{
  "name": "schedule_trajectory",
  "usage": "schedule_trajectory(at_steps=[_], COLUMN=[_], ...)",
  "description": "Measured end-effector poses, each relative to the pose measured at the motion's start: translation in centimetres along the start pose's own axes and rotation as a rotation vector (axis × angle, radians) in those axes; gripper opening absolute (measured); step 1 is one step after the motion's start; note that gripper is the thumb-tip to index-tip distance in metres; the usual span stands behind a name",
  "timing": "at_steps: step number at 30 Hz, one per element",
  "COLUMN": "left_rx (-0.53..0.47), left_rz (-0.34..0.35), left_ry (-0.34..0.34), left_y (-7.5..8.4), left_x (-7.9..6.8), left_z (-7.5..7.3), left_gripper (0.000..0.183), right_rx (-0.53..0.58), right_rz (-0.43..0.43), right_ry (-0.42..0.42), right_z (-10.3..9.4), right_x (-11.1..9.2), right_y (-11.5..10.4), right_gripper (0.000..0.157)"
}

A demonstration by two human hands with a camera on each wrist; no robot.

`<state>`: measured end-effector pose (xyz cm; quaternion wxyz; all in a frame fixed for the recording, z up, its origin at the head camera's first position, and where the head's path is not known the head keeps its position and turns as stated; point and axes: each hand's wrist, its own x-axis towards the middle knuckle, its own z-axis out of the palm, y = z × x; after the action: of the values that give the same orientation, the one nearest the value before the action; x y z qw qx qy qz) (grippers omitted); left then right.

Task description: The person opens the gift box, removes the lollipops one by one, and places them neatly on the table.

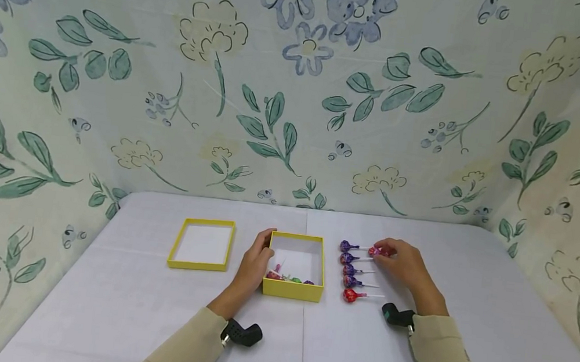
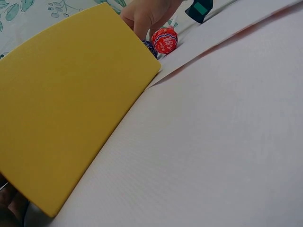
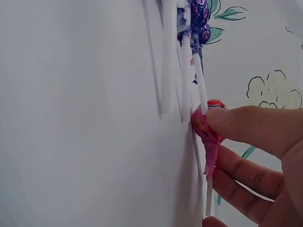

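My left hand (image 1: pixel 252 262) grips the left wall of a yellow open-topped box (image 1: pixel 292 290), thumb at the rim; its yellow outer wall (image 2: pixel 71 104) fills much of the left wrist view. Several wrapped lollipops lie low inside the box. My right hand (image 1: pixel 405 266) pinches a pink-red lollipop (image 3: pixel 208 137) by its wrapped head, thumb on one side and fingers on the other. That lollipop is at the stick end of the farthest purple lollipop (image 1: pixel 345 246). Several lollipops form a column right of the box, purple ones above and a red lollipop (image 1: pixel 350 296) nearest me, sticks pointing right.
A shallow yellow-rimmed lid (image 1: pixel 205 246) lies inner side up, left of the box. A white cloth (image 1: pixel 99 314) covers the table, with a crease running through the middle. Behind it hangs a floral curtain (image 1: pixel 297 106). Black devices are strapped to both wrists.
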<state>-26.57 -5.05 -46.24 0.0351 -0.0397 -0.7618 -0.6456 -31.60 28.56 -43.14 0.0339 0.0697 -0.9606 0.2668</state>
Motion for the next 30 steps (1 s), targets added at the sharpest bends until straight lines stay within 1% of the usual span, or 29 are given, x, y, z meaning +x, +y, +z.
schedule_trajectory(at_steps=[7, 16, 23, 30], left_rx=[0.002, 0.005, 0.000, -0.001], left_rz=[0.013, 0.016, 0.030, 0.043], left_ry=[-0.006, -0.004, -0.003, -0.005], left_y=[0.1, -0.1, -0.2, -0.1], left_x=[0.0, 0.0, 0.0, -0.1], left_z=[0.0, 0.0, 0.0, 0.0], left_gripper=[0.051, 0.051, 0.052, 0.051], right_rx=[-0.006, 0.009, 0.023, 0.020], right_rz=[-0.005, 0.007, 0.020, -0.022], right_ry=[-0.003, -0.019, -0.016, 0.006], right_z=[-0.1, -0.3, -0.9, -1.4], right_x=[0.0, -0.1, -0.4, -0.6], right_y=[0.0, -0.1, -0.5, -1.4], right_gripper=[0.028, 0.030, 0.033, 0.036])
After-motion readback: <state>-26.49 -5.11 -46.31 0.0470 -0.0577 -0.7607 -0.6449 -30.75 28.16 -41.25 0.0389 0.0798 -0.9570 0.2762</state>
